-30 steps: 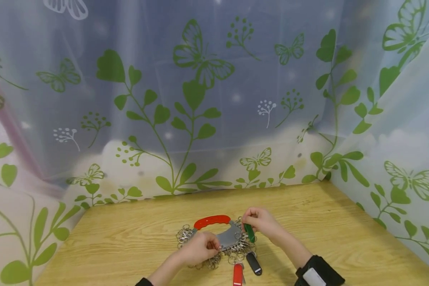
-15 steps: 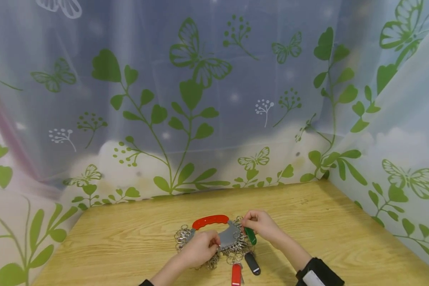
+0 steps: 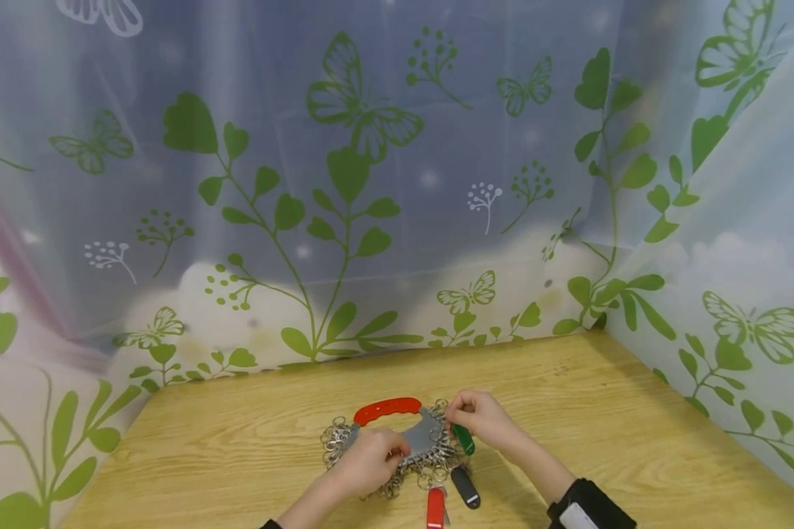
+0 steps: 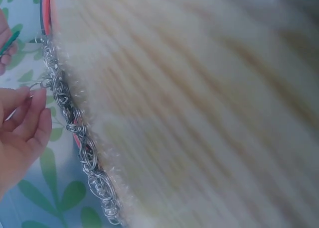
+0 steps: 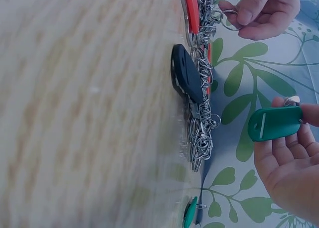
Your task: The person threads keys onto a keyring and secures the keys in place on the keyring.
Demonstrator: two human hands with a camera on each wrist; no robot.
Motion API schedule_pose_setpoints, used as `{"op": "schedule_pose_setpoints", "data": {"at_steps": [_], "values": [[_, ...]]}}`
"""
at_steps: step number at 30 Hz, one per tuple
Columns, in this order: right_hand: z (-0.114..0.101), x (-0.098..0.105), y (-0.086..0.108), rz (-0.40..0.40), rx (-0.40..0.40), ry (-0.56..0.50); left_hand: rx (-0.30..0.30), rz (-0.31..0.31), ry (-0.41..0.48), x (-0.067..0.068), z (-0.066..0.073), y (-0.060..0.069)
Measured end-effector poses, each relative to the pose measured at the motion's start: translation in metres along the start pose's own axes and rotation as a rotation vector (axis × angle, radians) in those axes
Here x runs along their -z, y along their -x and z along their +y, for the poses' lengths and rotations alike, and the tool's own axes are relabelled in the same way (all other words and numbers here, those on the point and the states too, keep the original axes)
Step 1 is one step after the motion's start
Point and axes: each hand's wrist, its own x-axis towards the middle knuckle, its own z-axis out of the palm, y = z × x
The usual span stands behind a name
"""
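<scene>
While right hand point(image 3: 483, 417) grips green tag point(image 5: 271, 123), left hand point(image 3: 373, 457) pinches ring point(image 5: 228, 25), head view unclear.

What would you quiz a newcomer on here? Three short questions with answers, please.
1. What colour is the handle on the grey plate?
2. True or false: the left hand is pinching a black tag.
3. Which colour of tag does the right hand hold? A) black, B) green, C) red

Key: 1. Red. 2. False; it pinches a metal ring. 3. B, a green tag.
</scene>
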Motion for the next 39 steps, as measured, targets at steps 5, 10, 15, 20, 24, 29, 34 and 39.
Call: {"op": "schedule_pose_setpoints", "data": {"at_steps": [5, 10, 15, 20, 24, 29, 34, 39], "values": [[-0.0025, -0.0023, 0.0012, 0.001, -0.011, 0.007, 0.04, -0.05, 0.044, -0.0006, -0.0009, 0.0004], [-0.0028, -0.0035, 0.0006, 0.002, -0.007, 0.02, 0.063, 0.007, 0.083, -0.0011, -0.0045, 0.0016], [-0.0008, -0.0043, 0.0006, -0.002, 0.016, 0.036, -0.003, 0.027, -0.002, 0.0006, -0.006, 0.0023], [0.0012, -0.0047, 0.0, 0.006, 0.015, 0.049, -0.07, 0.035, -0.09, 0.002, -0.0047, 0.0013], [0.0023, -0.0056, -0.0008, 0.007, 0.011, 0.055, -0.029, 0.01, -0.035, 0.0033, -0.0044, 0.0018], [0.0037, -0.0056, -0.0003, 0.002, 0.013, 0.032, 0.06, -0.016, 0.099, 0.0033, -0.0041, 0.0034], [0.0056, -0.0057, 0.0004, 0.0, 0.023, 0.021, 0.085, 0.007, 0.132, 0.0038, -0.0033, 0.0027], [0.0064, -0.0058, -0.0001, 0.01, 0.032, 0.042, 0.034, -0.012, 0.06, 0.005, -0.0025, 0.0008]]}}
